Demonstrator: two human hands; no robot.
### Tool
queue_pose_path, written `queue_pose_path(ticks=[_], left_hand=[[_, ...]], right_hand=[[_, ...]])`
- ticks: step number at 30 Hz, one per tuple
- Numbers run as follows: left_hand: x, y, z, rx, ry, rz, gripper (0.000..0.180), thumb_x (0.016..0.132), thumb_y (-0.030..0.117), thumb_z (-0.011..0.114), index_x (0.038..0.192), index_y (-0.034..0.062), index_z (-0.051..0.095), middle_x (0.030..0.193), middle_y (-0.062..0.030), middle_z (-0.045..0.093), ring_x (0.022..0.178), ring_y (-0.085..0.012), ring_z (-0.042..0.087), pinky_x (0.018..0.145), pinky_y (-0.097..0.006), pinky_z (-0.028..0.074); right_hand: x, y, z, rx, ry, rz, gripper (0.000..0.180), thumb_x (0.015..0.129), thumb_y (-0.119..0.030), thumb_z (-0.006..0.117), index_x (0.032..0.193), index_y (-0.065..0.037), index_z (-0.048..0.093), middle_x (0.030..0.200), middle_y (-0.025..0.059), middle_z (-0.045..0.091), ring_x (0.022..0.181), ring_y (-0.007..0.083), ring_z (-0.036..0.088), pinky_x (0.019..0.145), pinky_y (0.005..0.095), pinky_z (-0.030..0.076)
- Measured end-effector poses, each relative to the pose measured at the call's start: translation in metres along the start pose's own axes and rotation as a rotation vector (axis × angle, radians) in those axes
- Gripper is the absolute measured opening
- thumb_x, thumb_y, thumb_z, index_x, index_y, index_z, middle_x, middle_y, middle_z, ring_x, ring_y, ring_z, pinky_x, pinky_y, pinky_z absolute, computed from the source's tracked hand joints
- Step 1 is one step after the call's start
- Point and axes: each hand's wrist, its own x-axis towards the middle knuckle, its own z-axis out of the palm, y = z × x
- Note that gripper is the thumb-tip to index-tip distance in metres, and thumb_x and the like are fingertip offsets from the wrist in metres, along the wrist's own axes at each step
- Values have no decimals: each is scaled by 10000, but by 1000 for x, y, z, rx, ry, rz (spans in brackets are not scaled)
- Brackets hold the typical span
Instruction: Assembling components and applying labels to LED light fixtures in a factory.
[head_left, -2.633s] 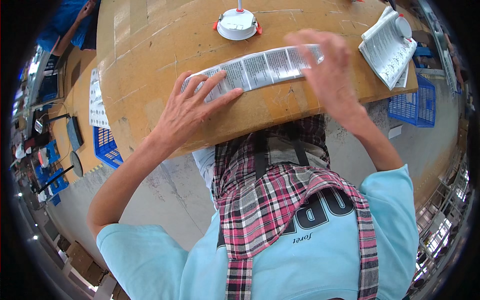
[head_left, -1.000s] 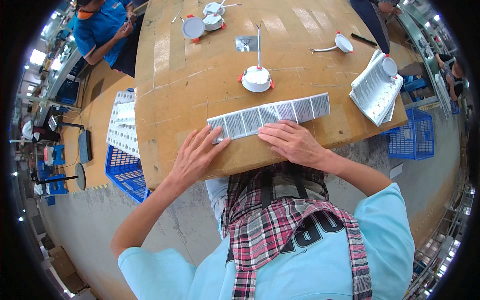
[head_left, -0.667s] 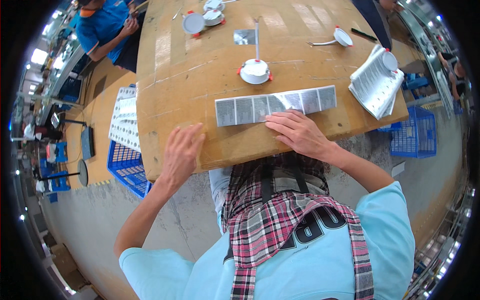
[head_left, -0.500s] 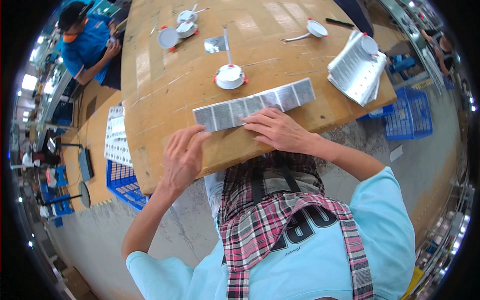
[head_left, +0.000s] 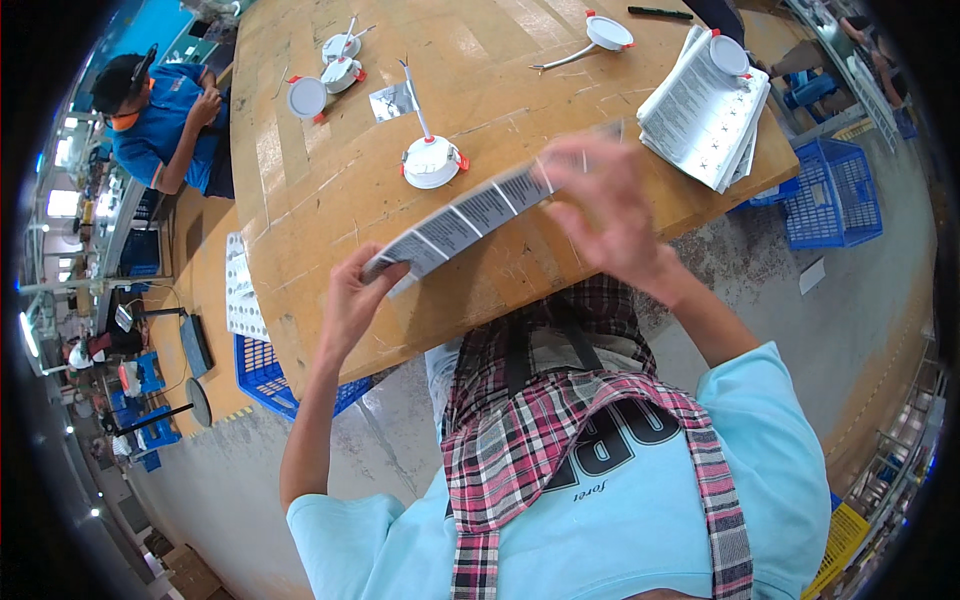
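A long strip of silver-grey printed labels (head_left: 468, 220) is raised off the table at a slant, bowed along its length. My left hand (head_left: 352, 298) pinches its near left end between thumb and fingers. My right hand (head_left: 612, 215) is over the strip's far right end, smeared by motion, so its hold on the strip cannot be made out. Just beyond the strip, a round white downlight (head_left: 432, 162) with red clips stands on the table, its cable pointing away. Beside that cable lies a small silver label (head_left: 392, 102).
Several more downlights (head_left: 307, 97) lie at the far left, and another downlight (head_left: 608, 33) at the far right. A stack of label sheets (head_left: 705, 110), a downlight on top, sits at the table's right. Blue baskets (head_left: 830, 195) flank the table. A co-worker (head_left: 165, 120) is at left.
The strip, flat on the table before, is now lifted and curved. My left hand has closed on its left end. My right hand has moved up and right to its other end.
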Motion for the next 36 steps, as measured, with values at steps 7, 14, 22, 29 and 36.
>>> queue_pose_path(ticks=[7, 14, 22, 29, 36], left_hand=[[0, 3, 21, -694, -155, -6, 425, 849, 207, 647, 1209, 21, 521, 1035, -10, 619, 892, -73, 579, 779, -233, 461], [49, 24, 18, -111, 111, 217, 332, 914, 200, 541, 1219, 68, 523, 1108, -64, 600, 1047, -111, 527, 888, -302, 420], [127, 25, 20, 876, 197, 766, 450, 866, 153, 543, 1306, 171, 451, 1296, -60, 484, 1255, -238, 389, 1068, -459, 180], [120, 7, -17, 964, 467, 678, 499, 834, 72, 558, 1314, 159, 452, 1349, -87, 426, 1306, -262, 311, 1071, -431, 213], [55, 54, 99, 579, 246, 626, 558, 828, 282, 587, 1330, 113, 412, 1404, -145, 300, 1330, -327, 229, 1094, -465, 113]], right_hand=[[-12, 63, -6, 792, 58, 816, 801, 715, -286, 763, 1315, 62, 363, 1215, 187, 497, 1090, 230, 533, 925, 314, 435], [-39, 80, -17, 867, 193, 1163, 542, 802, -158, 669, 1237, 59, 429, 1074, 122, 577, 985, 149, 567, 840, 271, 459], [-95, 7, -8, 906, 695, 1272, 306, 879, -151, 583, 1123, 0, 477, 945, 72, 593, 770, 124, 592, 597, 241, 472], [-99, -40, -3, 1030, 760, 1322, 252, 919, -120, 515, 1133, -3, 453, 1009, 91, 590, 866, 148, 621, 689, 286, 541], [-105, -53, 2, 1063, 724, 1354, 334, 921, -178, 538, 1175, 17, 443, 1051, 97, 565, 987, 172, 567, 837, 324, 476]])
